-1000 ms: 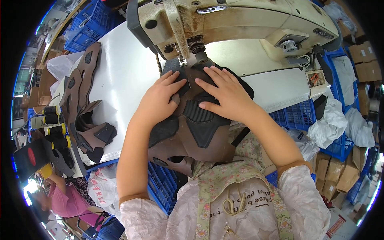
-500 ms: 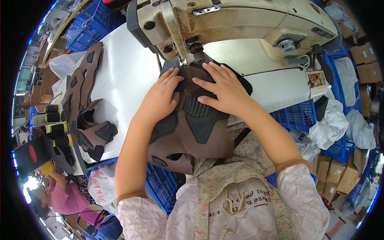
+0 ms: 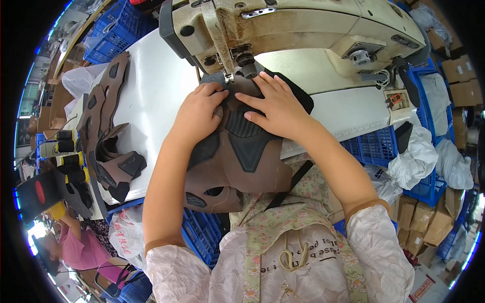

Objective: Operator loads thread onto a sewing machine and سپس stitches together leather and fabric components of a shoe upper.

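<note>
A brown leather-like piece (image 3: 202,177) with ribbed and pointed black panels lies under the head of a sewing machine (image 3: 298,38). Its near end hangs over the table's front edge. My left hand (image 3: 199,113) has bent fingers gathered on the left part of the piece, close to the presser foot (image 3: 229,77), with the thumb at a dark fuzzy fold. My right hand (image 3: 278,106) lies flat on the right part, fingers spread, the fingertips just right of the foot. What lies beneath both palms is hidden.
Similar brown pieces (image 3: 118,156) are heaped on the white table (image 3: 151,76) at left. Thread spools (image 3: 65,146) stand beyond its left edge. Blue crates (image 3: 374,146) with white bags stand at right, cardboard boxes (image 3: 424,217) behind. Another person in pink (image 3: 83,247) sits at lower left.
The brown piece and both hands have shifted slightly away from me, toward the machine. My left fingers are more bent than before.
</note>
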### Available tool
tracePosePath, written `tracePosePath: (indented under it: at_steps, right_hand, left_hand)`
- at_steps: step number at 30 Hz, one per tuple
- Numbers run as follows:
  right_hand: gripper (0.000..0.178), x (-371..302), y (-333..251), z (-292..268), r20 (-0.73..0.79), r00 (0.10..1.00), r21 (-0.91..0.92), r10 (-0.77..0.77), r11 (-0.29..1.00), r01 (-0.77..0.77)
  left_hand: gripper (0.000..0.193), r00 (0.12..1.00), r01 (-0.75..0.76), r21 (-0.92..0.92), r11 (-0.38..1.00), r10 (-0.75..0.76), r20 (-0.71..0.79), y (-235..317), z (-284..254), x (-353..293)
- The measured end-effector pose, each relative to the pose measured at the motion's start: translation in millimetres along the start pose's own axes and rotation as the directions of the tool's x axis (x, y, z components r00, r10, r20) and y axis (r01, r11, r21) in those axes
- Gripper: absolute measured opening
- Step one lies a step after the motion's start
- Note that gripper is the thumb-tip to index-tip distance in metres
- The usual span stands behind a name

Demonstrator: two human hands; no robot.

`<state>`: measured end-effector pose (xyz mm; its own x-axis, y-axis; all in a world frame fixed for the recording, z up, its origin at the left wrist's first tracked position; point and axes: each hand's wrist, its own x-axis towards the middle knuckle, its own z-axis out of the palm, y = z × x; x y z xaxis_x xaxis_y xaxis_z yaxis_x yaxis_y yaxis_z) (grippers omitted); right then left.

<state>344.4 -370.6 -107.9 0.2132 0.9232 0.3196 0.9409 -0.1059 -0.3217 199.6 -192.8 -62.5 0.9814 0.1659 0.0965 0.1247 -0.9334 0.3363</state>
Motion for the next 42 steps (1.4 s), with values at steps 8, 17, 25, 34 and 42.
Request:
tracePosePath:
  at_steps: [8,17,25,34,42]
  right_hand:
    - [0.037,3,-5,-6,0.064,0.998,0.005,0.018,1.0,-0.018]
    - [0.035,0,-6,0,0.025,0.999,0.009,0.027,1.0,-0.028]
    - [0.035,-1,-5,4,0.005,1.0,0.01,0.024,1.0,-0.024]
    - [0.035,3,-2,8,-0.035,0.999,0.005,0.021,1.0,-0.021]
    - [0.035,11,2,13,-0.061,0.998,0.008,0.032,0.999,-0.032]
  left_hand:
    - [0.05,1.0,-0.006,-0.003,1.0,0.006,0.012,-4,-2,-3]
    - [0.052,1.0,-0.012,0.071,0.997,0.013,-0.02,0,7,-5]
    - [0.052,0.999,-0.031,0.088,0.996,0.033,-0.027,1,4,-4]
    - [0.051,1.0,-0.013,0.067,0.998,0.015,-0.024,-3,4,2]
    - [0.044,0.997,0.016,-0.026,1.0,-0.018,-0.074,-9,8,9]
